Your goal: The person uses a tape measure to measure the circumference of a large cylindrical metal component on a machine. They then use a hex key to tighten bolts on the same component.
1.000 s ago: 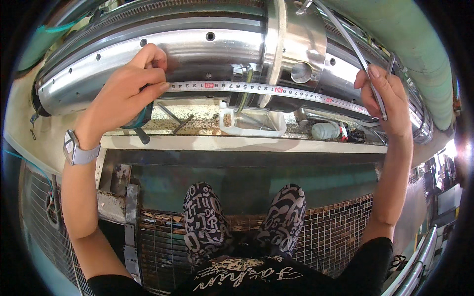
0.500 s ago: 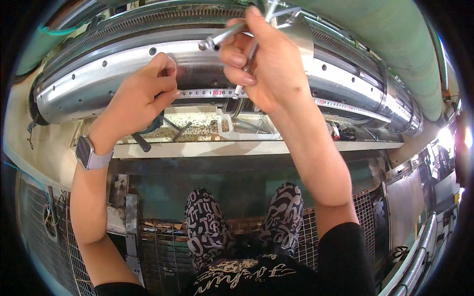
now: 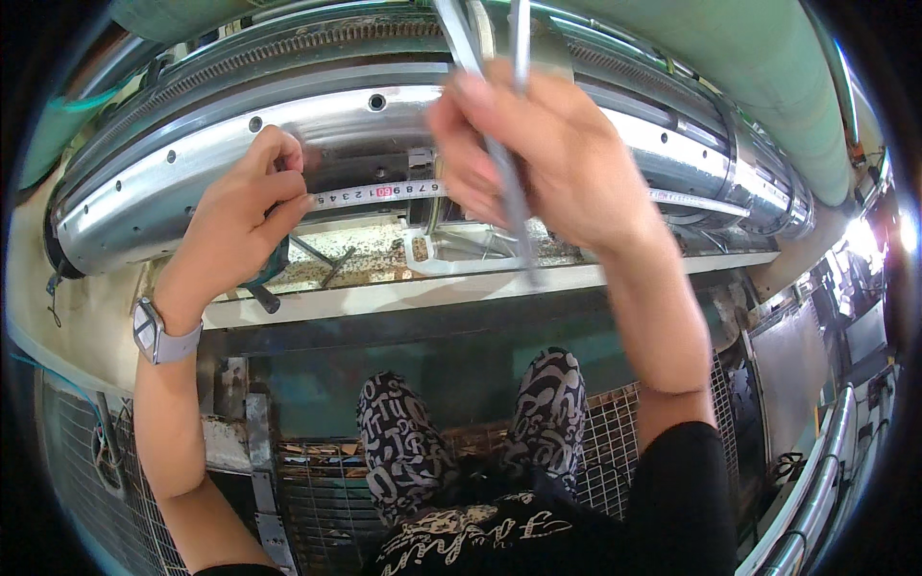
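Left fingers hold tape rightward along cylinder.

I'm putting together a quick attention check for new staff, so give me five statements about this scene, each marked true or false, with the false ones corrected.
1. The left hand holds the measuring tape. True.

2. The right hand is empty. False: it holds a metal tool, blurred in the picture.

3. A watch with a grey band is on the left wrist. True.

4. The tape is fully wound up. False: it is stretched lengthwise along the metal roller, partly hidden by the right hand.

5. The trousers are plain white. False: they are dark with a pale pattern.
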`<state>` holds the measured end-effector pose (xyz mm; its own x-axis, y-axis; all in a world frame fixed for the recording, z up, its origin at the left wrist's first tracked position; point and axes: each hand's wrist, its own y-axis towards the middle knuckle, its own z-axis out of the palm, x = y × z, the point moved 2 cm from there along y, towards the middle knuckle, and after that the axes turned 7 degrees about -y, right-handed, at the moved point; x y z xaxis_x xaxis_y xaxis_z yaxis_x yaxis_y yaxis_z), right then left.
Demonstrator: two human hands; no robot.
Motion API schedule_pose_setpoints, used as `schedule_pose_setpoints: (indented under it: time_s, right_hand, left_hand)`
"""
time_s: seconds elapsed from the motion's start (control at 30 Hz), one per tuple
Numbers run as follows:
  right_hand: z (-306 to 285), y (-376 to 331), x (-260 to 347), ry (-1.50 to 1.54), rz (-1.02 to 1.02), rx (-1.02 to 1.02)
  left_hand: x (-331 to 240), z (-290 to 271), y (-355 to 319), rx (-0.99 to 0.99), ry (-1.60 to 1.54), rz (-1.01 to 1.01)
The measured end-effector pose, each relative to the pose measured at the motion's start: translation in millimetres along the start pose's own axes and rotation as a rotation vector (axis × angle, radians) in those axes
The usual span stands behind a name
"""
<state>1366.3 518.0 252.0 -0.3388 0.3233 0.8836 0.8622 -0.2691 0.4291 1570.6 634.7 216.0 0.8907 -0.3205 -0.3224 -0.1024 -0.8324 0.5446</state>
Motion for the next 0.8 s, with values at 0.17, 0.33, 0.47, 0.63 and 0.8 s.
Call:
schedule_pose_setpoints:
  time_s: [0.17,0.33,0.47,0.63,0.8]
  right_hand:
    - [-73.0,-54.7,33.1,-1.16,-0.023,-0.084]
    - [-132.6,-47.2,54.2,-1.329,-0.016,-0.258]
    - [-147.3,-34.0,46.2,-1.44,0.034,-0.248]
    - [-149.9,-20.8,41.1,-1.464,0.036,-0.231]
    - [-157.1,-13.5,43.4,-1.407,0.012,-0.176]
  left_hand:
    - [-0.5,-1.3,0.1,-0.004,0.056,0.025]
    - [-2.5,-1.4,2.7,0.043,0.046,-0.044]
    - [-2.7,-1.9,3.2,0.024,0.034,-0.018]
    - [1.4,-1.7,1.9,0.005,0.018,0.014]
    - [5.7,1.8,0.3,0.032,-0.018,-0.039]
